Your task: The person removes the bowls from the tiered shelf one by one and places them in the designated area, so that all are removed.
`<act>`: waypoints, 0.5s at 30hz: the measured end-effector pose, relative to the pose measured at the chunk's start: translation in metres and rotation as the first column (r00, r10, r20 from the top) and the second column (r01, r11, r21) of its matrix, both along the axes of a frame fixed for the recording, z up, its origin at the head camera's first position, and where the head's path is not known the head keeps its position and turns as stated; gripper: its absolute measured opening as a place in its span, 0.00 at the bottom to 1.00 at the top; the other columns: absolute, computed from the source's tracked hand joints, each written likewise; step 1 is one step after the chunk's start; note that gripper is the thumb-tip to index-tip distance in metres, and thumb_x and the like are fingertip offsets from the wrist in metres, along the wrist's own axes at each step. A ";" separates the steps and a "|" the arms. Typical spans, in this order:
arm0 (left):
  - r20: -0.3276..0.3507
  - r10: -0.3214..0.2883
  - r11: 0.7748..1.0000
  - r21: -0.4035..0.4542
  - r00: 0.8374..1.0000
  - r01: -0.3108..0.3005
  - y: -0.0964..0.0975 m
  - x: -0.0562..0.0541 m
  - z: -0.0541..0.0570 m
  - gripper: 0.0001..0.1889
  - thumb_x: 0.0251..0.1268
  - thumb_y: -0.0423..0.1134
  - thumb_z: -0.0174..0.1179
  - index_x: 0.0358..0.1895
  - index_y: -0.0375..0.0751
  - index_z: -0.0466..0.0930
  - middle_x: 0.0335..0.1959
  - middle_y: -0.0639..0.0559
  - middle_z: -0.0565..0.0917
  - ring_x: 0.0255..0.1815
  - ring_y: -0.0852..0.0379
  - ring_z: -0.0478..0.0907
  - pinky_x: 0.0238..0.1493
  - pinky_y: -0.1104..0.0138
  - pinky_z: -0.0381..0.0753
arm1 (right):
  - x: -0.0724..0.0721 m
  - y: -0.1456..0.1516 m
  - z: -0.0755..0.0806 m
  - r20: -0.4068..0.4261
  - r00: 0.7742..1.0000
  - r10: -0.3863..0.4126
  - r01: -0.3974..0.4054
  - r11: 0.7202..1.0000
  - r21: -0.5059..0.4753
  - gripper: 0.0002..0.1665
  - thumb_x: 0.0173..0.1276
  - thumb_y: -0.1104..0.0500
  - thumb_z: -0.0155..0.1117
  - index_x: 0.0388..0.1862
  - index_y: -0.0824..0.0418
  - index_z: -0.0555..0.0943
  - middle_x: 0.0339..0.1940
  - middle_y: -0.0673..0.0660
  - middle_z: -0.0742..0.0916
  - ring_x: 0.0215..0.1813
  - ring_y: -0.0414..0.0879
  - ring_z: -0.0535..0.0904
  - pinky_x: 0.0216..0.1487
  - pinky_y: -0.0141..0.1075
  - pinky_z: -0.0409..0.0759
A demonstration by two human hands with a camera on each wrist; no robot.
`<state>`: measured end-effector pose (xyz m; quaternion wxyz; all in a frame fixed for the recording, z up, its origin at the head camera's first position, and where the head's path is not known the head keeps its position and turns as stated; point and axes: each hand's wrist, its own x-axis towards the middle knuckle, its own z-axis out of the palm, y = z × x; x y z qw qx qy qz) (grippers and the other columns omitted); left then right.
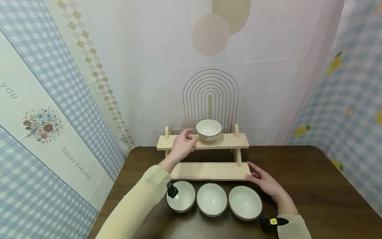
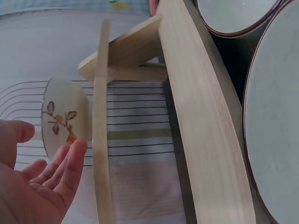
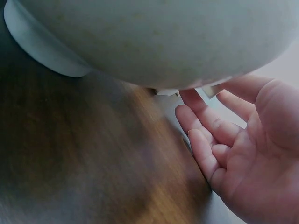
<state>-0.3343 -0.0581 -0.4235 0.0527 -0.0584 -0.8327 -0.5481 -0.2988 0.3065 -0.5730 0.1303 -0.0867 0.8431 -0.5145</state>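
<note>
A white bowl (image 1: 209, 127) with a dark rim and a floral sprig (image 2: 60, 116) stands upright on the upper board of a two-tier wooden rack (image 1: 210, 171). Beside its left side is my left hand (image 1: 184, 145), fingers loosely bent; the left wrist view shows the palm with nothing held. My right hand (image 1: 264, 179) grips the right end of the rack's lower board, thumb at the front edge and forefinger at the back. In the right wrist view a bowl (image 3: 159, 42) hides part of that grip.
Three white bowls stand in a row before the rack: a left bowl (image 1: 186, 196), a middle bowl (image 1: 212, 199) and a right bowl (image 1: 245, 201). All are on the dark wooden table (image 1: 298, 172). A patterned cloth (image 1: 149, 99) hangs behind and at both sides.
</note>
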 end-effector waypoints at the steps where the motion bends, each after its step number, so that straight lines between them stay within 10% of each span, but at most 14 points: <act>1: 0.000 -0.001 1.000 -0.007 1.000 0.001 0.002 -0.002 0.000 0.29 0.78 0.39 0.61 0.77 0.34 0.69 0.46 0.42 0.85 0.32 0.56 0.85 0.32 0.68 0.87 | 0.000 0.000 0.000 -0.001 1.000 -0.002 0.002 1.000 -0.001 0.49 0.80 0.45 0.67 0.89 0.58 0.56 0.64 0.68 0.84 0.63 0.57 0.82 0.69 0.58 0.75; 15: -0.010 0.032 0.991 -0.131 0.999 -0.033 0.016 -0.017 0.004 0.33 0.81 0.48 0.58 0.80 0.35 0.65 0.42 0.46 0.84 0.33 0.51 0.86 0.28 0.68 0.83 | -0.005 0.001 -0.004 0.003 1.000 0.000 0.000 1.000 -0.005 0.49 0.79 0.44 0.67 0.89 0.57 0.56 0.65 0.69 0.83 0.63 0.58 0.81 0.69 0.59 0.75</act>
